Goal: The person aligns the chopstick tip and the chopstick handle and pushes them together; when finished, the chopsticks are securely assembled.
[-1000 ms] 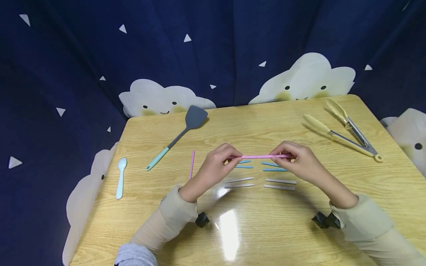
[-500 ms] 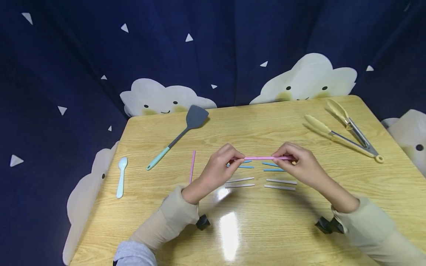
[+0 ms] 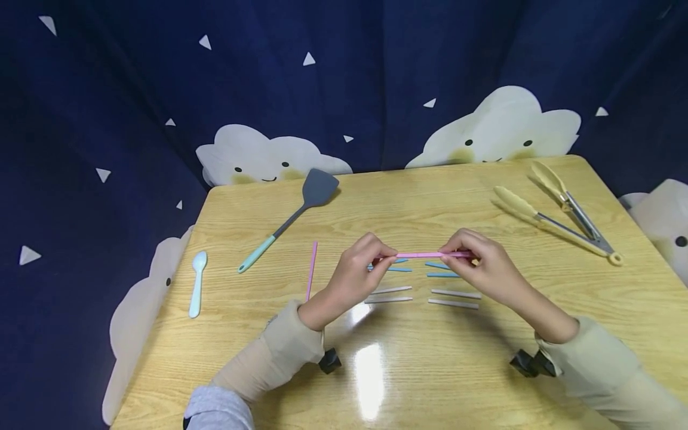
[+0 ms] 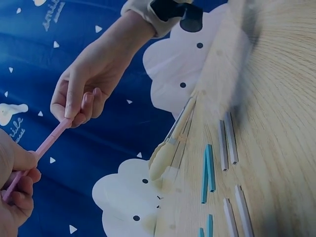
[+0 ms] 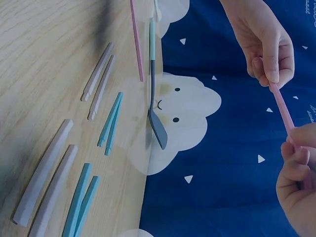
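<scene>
- While the left hand (image 3: 355, 272) pinches a pink stick (image 3: 419, 255) near one end, the fingers of the right hand (image 3: 484, 266) clamp it near the other.
- It spans their gap above the worktop (image 3: 430, 370).

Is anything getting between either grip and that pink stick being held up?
Nothing visible: the left grip and right grip pinch the pink stick directly, and its stretch between them looks bare. The blue sticks lie on the table, apart from it.
</scene>
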The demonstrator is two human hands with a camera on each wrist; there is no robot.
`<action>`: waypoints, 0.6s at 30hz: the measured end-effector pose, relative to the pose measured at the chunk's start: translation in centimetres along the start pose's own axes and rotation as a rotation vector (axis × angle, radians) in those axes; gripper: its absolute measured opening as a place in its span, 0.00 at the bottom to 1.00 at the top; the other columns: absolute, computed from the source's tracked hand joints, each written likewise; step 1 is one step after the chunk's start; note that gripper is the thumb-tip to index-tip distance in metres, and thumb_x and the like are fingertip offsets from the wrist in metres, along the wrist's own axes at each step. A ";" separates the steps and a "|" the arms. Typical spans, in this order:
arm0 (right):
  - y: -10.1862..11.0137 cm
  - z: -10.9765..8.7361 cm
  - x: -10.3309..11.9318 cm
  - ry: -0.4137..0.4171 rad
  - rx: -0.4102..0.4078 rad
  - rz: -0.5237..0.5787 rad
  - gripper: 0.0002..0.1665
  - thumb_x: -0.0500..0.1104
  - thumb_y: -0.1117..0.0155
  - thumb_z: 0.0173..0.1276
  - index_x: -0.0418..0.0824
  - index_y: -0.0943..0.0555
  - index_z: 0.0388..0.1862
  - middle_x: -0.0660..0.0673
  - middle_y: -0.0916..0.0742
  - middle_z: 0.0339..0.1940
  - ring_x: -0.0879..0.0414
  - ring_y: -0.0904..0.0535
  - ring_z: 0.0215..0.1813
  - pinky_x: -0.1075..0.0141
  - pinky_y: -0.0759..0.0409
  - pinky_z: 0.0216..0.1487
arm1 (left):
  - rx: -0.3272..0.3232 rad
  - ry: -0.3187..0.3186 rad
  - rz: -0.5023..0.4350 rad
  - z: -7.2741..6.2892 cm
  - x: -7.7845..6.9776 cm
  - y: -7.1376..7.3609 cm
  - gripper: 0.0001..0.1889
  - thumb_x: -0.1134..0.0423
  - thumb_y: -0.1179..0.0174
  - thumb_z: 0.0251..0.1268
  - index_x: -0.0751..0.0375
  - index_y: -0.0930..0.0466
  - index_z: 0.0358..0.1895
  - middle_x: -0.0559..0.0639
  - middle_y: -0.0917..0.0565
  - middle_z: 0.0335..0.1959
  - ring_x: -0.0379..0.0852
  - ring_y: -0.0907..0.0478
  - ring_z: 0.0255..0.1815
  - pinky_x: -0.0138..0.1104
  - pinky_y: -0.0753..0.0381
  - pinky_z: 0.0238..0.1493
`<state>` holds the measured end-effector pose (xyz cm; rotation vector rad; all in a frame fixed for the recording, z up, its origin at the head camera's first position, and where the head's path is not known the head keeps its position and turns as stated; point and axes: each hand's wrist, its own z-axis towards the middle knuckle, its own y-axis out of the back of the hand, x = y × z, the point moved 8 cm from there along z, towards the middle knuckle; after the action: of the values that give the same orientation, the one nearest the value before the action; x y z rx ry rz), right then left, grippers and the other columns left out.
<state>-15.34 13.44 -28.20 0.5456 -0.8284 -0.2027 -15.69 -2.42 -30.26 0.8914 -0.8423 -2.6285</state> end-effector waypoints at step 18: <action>-1.2 0.8 -3.9 -0.043 0.095 -0.093 0.11 0.28 0.36 0.52 0.42 0.20 0.29 0.56 0.22 0.23 0.66 0.31 0.24 0.74 0.31 0.22 | 0.083 0.021 0.304 0.5 1.0 0.1 0.04 0.66 0.36 0.53 0.56 0.16 0.32 0.43 0.19 0.26 0.37 0.26 0.27 0.27 0.28 0.31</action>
<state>-18.50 13.56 -30.95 0.6721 -0.8584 -0.2622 -16.81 -2.63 -30.39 0.7426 -1.0014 -2.3338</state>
